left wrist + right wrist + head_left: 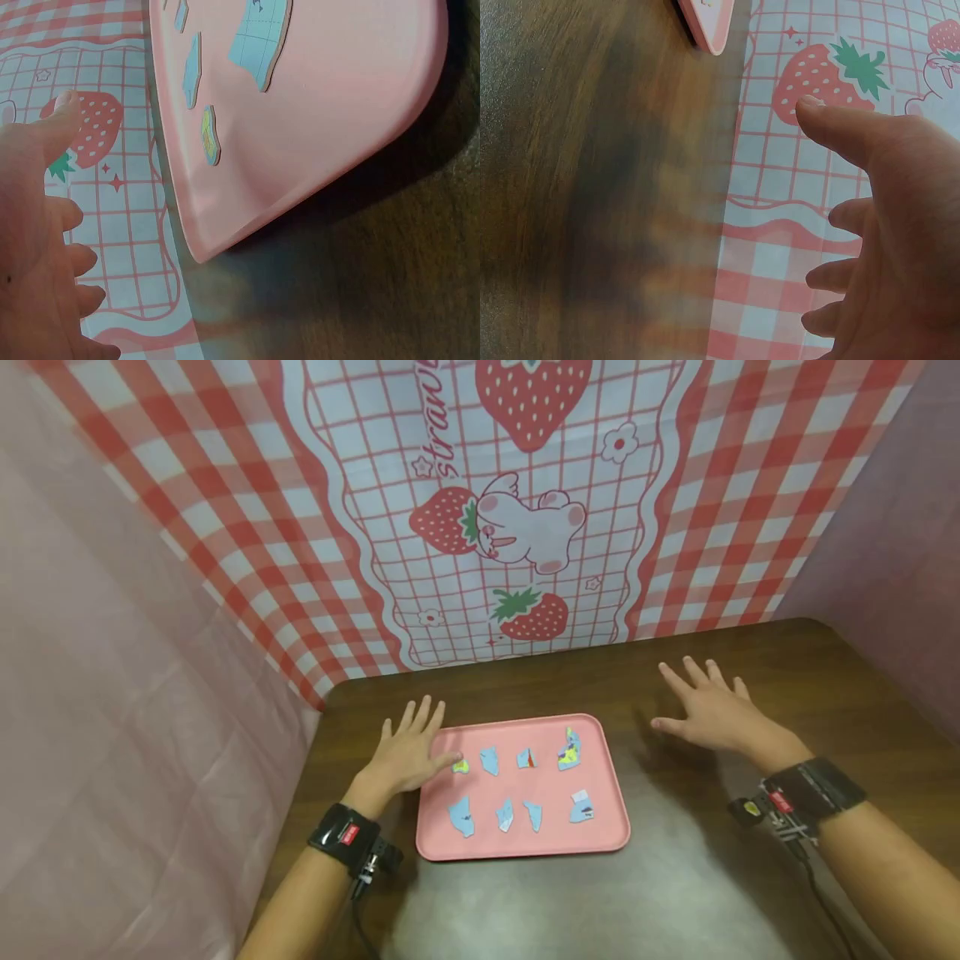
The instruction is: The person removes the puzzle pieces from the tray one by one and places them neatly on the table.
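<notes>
A pink tray (517, 843) lies on the table, with several flat, irregular pieces on it, mostly light blue. Along its back row are a small yellow-and-blue piece (461, 767), a plain blue piece (489, 760), a piece with a red patch (527, 758) and a larger yellow-marked piece (568, 750). A big blue piece (461, 817) sits at the front left. My left hand (408, 752), fingers spread, is over the tray's left edge, its thumb near the small yellow piece. Off to the tray's right, my right hand (712, 710) hovers above the table with spread fingers, holding nothing.
The brown wooden table (675, 877) carries the tray. Behind it hangs a strawberry-print cloth (637, 552) with red checks, and a pale pink curtain (150, 735) flanks the left. Both wrists wear black straps with small cameras and cables (813, 877).
</notes>
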Demonstrator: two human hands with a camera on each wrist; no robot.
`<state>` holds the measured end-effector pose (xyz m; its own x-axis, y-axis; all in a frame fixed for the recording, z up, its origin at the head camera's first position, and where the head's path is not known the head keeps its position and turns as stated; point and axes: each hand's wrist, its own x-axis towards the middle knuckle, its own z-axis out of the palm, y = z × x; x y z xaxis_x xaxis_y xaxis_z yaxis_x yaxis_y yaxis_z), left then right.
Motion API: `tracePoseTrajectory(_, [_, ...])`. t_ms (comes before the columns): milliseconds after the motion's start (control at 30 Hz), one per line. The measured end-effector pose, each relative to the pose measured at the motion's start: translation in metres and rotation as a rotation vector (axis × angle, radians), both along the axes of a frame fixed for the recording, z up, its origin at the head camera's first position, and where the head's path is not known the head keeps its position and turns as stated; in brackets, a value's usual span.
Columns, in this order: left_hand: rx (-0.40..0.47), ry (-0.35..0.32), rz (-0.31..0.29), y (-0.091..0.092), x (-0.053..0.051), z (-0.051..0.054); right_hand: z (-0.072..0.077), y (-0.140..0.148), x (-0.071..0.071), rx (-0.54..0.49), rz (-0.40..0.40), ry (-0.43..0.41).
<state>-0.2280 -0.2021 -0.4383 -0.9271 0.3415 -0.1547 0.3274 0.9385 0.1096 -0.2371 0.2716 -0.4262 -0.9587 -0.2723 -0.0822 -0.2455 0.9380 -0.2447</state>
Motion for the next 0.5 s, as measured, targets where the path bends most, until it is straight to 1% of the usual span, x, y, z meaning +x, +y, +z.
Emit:
tracePoseTrajectory(133, [0.013, -0.003, 0.003, 0.000, 0.001, -0.004, -0.001, -0.002, 0.000, -0.005, 0.004, 0.002])
tracePoseTrajectory(233, [0.050, -0.017, 0.012, 0.001, 0.001, -0.009, -0.005, -0.004, -0.001, -0.017, 0.006, 0.017])
tracePoseTrajectory(333, [0.123, -0.029, 0.019, 0.001, 0.004, -0.014, -0.011, -0.011, -0.001, -0.048, 0.019, 0.048])
tracePoseTrajectory(500, [0.292, -0.055, 0.019, -0.003, 0.013, -0.025, -0.021, -0.036, 0.003, -0.150, 0.053, 0.086])
